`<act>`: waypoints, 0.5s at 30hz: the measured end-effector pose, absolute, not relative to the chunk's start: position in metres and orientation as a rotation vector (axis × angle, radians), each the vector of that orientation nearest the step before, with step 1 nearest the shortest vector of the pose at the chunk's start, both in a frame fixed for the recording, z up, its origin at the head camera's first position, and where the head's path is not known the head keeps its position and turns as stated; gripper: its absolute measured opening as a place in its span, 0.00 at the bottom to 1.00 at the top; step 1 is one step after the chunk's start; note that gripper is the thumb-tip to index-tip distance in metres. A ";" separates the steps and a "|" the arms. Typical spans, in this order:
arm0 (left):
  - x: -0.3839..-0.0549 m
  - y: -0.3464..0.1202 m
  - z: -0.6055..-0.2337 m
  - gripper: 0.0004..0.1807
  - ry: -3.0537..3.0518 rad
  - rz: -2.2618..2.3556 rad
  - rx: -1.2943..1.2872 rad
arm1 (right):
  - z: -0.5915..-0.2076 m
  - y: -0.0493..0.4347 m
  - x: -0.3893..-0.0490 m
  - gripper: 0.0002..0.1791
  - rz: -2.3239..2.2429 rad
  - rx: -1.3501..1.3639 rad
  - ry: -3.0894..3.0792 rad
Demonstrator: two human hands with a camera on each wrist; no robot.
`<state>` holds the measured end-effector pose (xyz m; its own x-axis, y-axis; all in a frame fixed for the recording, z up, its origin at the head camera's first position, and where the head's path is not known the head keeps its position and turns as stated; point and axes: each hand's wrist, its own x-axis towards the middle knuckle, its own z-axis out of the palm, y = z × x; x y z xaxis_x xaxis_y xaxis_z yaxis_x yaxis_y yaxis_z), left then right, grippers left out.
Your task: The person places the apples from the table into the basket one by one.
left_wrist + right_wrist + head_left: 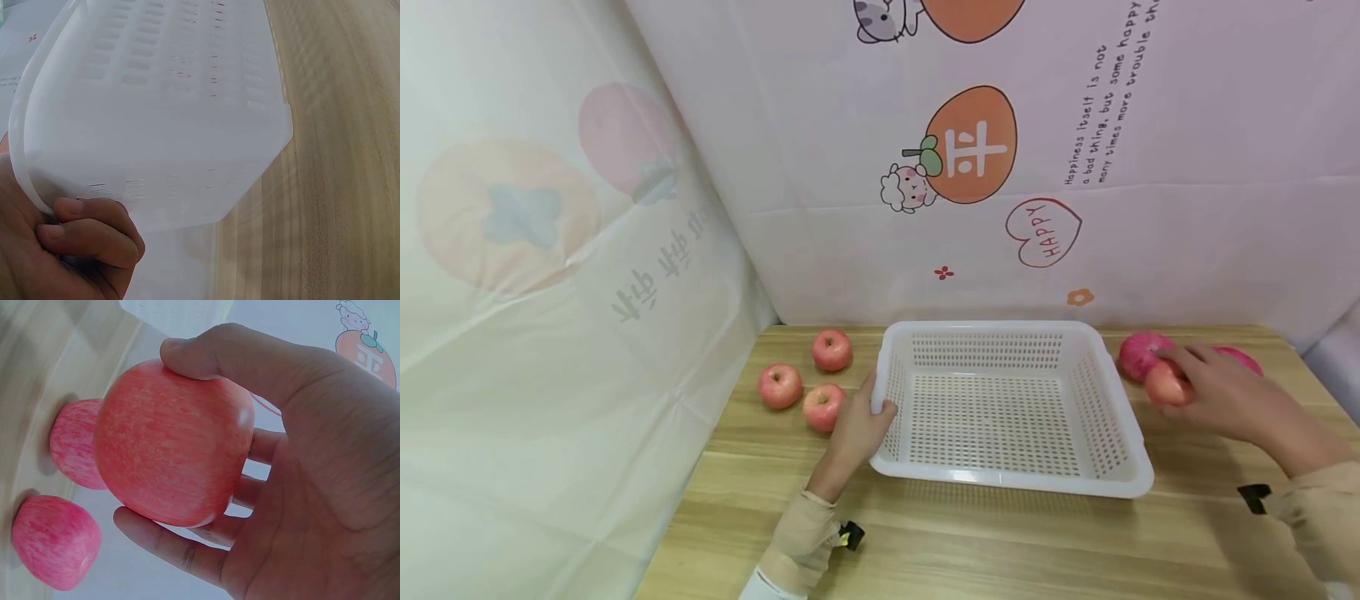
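A white plastic basket (pixel 992 477) with perforated walls stands on the table, nothing lying inside it. My left hand (pixel 859 425) grips its left rim, and the left wrist view shows the curled fingers (pixel 94 240) at the basket's corner. In my right hand (pixel 1225 392) is a red apple (pixel 175 444), held between thumb and fingers just right of the basket. Beyond it are two pinker apples, one (pixel 1142 354) near the basket's right wall and another (pixel 1238 358) partly hidden behind the hand.
Three red apples, one at the back (pixel 832 350), one at the left (pixel 780 386) and one beside my left hand (pixel 824 407), sit left of the basket on the wooden table (pixel 1000 542). A printed cloth (pixel 850 250) hangs behind, another at the left.
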<state>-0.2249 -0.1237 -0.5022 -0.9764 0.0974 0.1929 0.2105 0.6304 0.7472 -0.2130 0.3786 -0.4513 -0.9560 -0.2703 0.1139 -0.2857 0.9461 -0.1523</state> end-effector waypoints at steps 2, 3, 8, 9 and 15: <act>-0.225 -0.124 -0.502 0.37 -2.717 -1.264 -0.260 | -0.451 0.376 -0.215 0.49 0.262 0.450 -2.983; -0.226 -0.124 -0.502 0.37 -2.720 -1.258 -0.259 | -0.450 0.375 -0.215 0.49 0.266 0.455 -2.974; -0.227 -0.124 -0.504 0.36 -2.722 -1.233 -0.264 | -0.444 0.368 -0.218 0.46 0.291 0.480 -2.939; -0.227 -0.124 -0.505 0.36 -2.722 -1.231 -0.264 | -0.443 0.367 -0.218 0.45 0.291 0.484 -2.929; -0.227 -0.123 -0.506 0.36 -2.718 -1.220 -0.259 | -0.437 0.360 -0.223 0.44 0.296 0.506 -2.858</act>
<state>-0.2270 -0.1234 -0.5056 -0.9738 0.0950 0.2067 0.2176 0.6543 0.7242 -0.2229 0.3599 -0.4370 -0.9155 -0.3131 0.2526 -0.3583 0.9202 -0.1578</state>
